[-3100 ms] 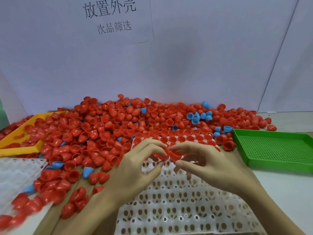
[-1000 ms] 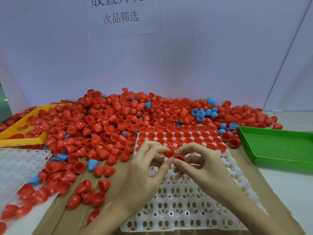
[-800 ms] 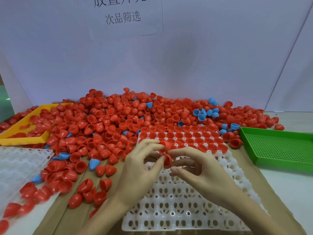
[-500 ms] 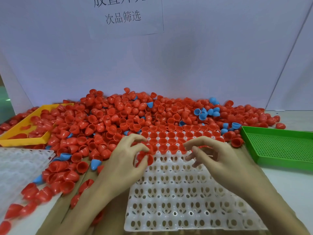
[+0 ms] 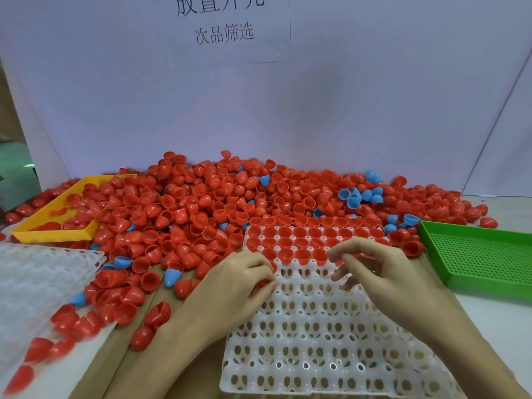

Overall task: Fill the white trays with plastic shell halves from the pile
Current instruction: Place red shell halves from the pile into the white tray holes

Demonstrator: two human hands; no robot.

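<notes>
A big pile of red shell halves (image 5: 201, 203), with a few blue ones (image 5: 357, 197), lies against the back wall. The white tray (image 5: 316, 341) in front of me has its three far rows filled with red shells (image 5: 288, 240); the nearer sockets are bare. My left hand (image 5: 239, 283) hovers at the tray's left edge, fingers curled round red shell halves (image 5: 260, 283). My right hand (image 5: 383, 275) hovers over the tray's right side, just in front of the filled rows, fingers loosely spread and holding nothing.
Another white tray (image 5: 34, 277) lies at the left with loose red shells on its near part. A yellow tray (image 5: 57, 233) sits at the back left, partly buried. A green perforated tray (image 5: 475, 257) stands at the right. Loose shells (image 5: 149, 321) lie on the brown board.
My hands have parted from the middle of the tray. The left one moved left and nearer with red shells in it; the right one moved right and spread its fingers.
</notes>
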